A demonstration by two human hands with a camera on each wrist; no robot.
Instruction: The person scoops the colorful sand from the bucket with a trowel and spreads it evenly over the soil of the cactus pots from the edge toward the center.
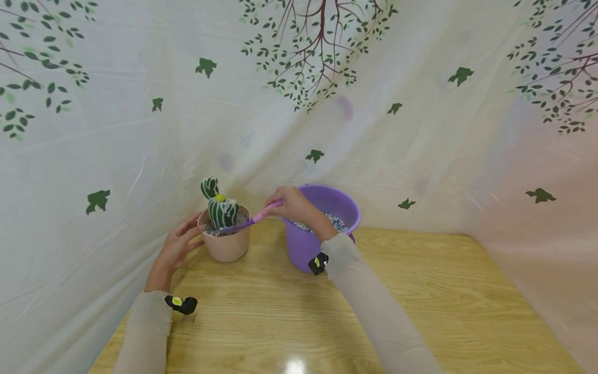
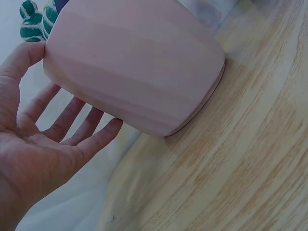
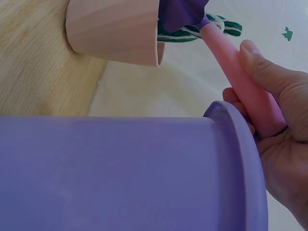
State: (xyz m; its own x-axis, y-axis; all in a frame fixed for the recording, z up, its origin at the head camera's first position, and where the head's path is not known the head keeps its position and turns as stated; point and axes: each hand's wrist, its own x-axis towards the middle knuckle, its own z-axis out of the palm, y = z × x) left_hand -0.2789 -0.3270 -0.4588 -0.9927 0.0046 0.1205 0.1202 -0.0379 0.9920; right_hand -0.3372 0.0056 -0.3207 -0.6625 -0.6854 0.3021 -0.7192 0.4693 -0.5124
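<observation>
Left hand (image 1: 178,245) spread against the round pale-pink pot (image 1: 229,248), right hand (image 1: 294,204) gripping a pink-handled purple trowel (image 1: 263,213): one clumsy twist could tip that green, white-striped cactus (image 1: 222,213).

We see a light wood counter (image 1: 420,301) with streaky brown grain, its surface catching a bright patch of glare (image 1: 295,366) on our side. Directly on it, toward the back left, we find a pale pink pot (image 1: 227,248) standing upright. To its right, also upright, stands a purple bucket (image 1: 298,249), bare wood showing between the two.
</observation>
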